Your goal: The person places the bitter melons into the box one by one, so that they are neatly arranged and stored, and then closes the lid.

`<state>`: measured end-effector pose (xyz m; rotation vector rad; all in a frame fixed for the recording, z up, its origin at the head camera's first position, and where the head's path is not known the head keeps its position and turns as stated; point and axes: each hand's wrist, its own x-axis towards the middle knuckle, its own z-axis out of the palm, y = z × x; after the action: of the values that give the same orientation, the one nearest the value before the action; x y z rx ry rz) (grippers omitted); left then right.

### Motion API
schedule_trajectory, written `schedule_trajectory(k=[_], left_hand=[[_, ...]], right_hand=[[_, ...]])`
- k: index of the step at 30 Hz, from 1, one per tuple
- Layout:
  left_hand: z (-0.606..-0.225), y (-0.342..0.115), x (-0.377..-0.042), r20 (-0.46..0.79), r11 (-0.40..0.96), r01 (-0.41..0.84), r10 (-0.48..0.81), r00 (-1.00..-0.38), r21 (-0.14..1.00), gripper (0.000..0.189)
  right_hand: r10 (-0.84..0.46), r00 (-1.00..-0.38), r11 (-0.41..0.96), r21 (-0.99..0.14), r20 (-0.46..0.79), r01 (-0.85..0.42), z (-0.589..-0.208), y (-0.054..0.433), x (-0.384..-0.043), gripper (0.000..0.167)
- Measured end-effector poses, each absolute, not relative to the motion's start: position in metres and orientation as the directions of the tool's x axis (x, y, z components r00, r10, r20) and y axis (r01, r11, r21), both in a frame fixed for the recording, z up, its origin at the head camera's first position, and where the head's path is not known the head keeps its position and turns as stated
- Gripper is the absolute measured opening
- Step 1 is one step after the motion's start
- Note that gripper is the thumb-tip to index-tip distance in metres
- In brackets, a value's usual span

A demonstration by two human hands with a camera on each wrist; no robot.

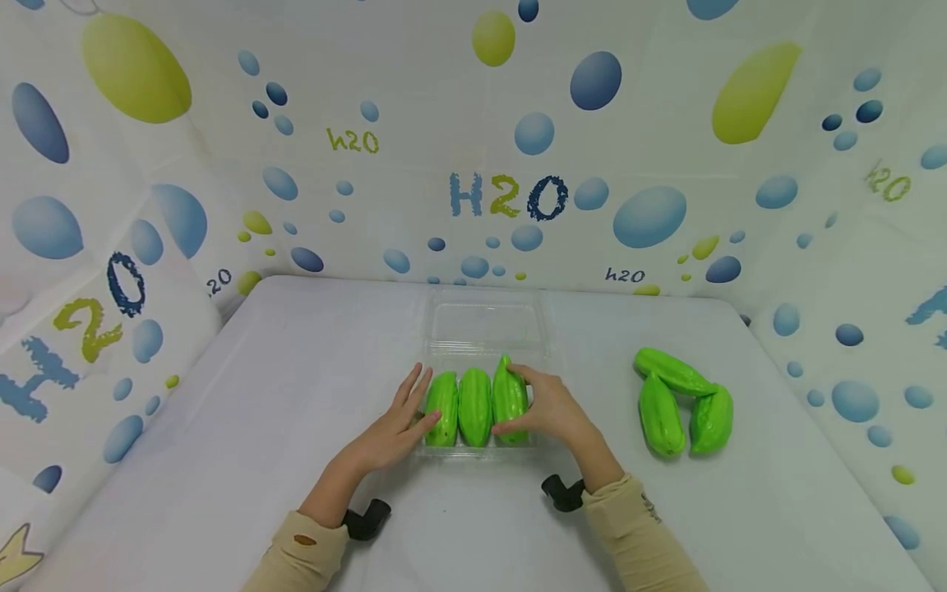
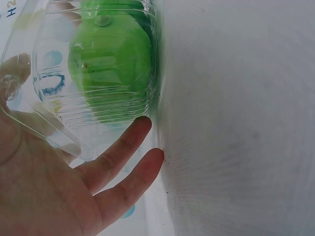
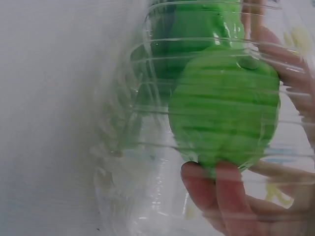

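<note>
An open clear plastic clamshell box (image 1: 473, 451) lies on the table with three glossy green ridged gourds side by side in it: a left one (image 1: 442, 411), a middle one (image 1: 475, 407) and a right one (image 1: 510, 403). My left hand (image 1: 388, 432) rests against the box's left side, fingers spread and fairly straight, thumb reaching over the rim to the left gourd. In the left wrist view, two fingertips (image 2: 143, 123) lie along the outside of the wall. My right hand (image 1: 551, 407) holds the right gourd between thumb and fingers, inside the box.
The box's hinged lid (image 1: 484, 325) lies folded back behind it. To the right on the white table (image 1: 311, 353), three more green gourds (image 1: 661, 415) lie touching one another. A patterned white sheet (image 1: 414, 205) hangs behind and at both sides.
</note>
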<state>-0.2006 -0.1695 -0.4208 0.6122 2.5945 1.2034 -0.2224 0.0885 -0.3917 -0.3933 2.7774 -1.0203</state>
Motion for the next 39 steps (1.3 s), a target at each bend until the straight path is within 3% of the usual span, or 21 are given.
schedule_trajectory(k=[13, 24, 39], left_hand=[[-0.420, -0.171, -0.199, -0.032, 0.584, 0.270, 0.454, -0.890, 0.765, 0.070], [-0.422, -0.169, -0.198, 0.035, 0.557, 0.316, 0.456, -0.889, 0.768, 0.070], [-0.423, -0.170, -0.201, -0.024, 0.582, 0.275, 0.452, -0.892, 0.765, 0.071]], right_hand=[[-0.298, -0.949, 0.790, -0.585, -0.104, -0.184, -0.400, 0.082, -0.221, 0.103], [-0.310, -0.945, 0.791, -0.578, -0.100, -0.199, -0.404, 0.079, -0.219, 0.102], [-0.294, -0.951, 0.789, -0.586, -0.094, -0.185, -0.399, 0.084, -0.217, 0.101]])
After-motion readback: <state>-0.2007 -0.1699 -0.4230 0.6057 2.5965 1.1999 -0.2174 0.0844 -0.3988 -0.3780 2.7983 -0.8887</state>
